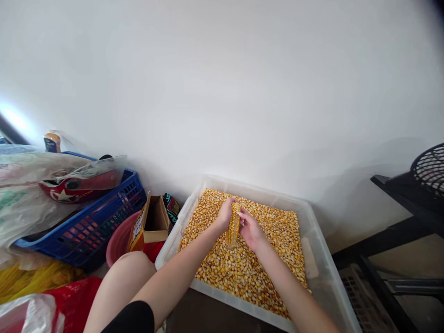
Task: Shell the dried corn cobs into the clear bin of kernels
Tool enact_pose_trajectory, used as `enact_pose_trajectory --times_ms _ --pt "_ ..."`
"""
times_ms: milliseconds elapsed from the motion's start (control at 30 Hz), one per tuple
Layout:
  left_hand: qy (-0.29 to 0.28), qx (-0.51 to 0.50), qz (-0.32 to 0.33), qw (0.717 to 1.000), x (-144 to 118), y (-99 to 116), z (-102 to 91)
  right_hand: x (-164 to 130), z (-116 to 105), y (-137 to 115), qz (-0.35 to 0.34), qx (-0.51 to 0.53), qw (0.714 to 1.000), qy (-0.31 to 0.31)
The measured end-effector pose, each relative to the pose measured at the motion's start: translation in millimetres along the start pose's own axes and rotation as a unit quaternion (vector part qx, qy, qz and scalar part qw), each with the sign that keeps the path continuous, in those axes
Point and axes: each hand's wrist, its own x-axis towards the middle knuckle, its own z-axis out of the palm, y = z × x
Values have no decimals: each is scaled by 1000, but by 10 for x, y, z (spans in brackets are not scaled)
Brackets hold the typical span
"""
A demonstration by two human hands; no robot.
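Left hand (225, 214) and right hand (250, 230) both closed round upright corn cob (233, 225) over kernel-filled clear tub (314, 263), box at 9 o'clock; cob likely light, stiff, knobbly — grip mid-length.

Corn cob (233, 226) middle partly hidden under gripping fingers of left hand (225, 214) and right hand (250, 229); tub (314, 259) near corner, below grip, cut off by bottom edge.

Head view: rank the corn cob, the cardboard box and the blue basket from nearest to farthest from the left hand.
1. Corn cob: gripped by the left hand, over the kernels.
2. Cardboard box: left of the tray.
3. Blue basket: farthest left.
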Motion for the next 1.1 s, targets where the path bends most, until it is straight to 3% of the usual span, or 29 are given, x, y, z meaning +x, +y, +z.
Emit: enact_pose_trajectory --times_ms 167,300,400,567,733,900,1100 --pt "-79 45 -40 995 -2 42 4 -10 -36 -53 2 18 1000 -11" --pt "-91 40 -52 994 15 46 4 -1 -38 -49 -3 0 1000 -1" --pt "-64 50 -5 997 46 -8 -8 17 -32 10 -16 -33 999 18" --pt "-10 97 146 985 129 -112 -64 14 -20 88 -50 -64 996 44" --pt "11 118 145 982 149 -140 -101 -13 -24 62 -49 -99 994 0" --pt "0 196 230 953 165 -163 -127 -12 -22 73 -66 -88 994 20" --pt "-5 231 268 935 128 -118 -94 13 -7 177 -98 -67 993 29"
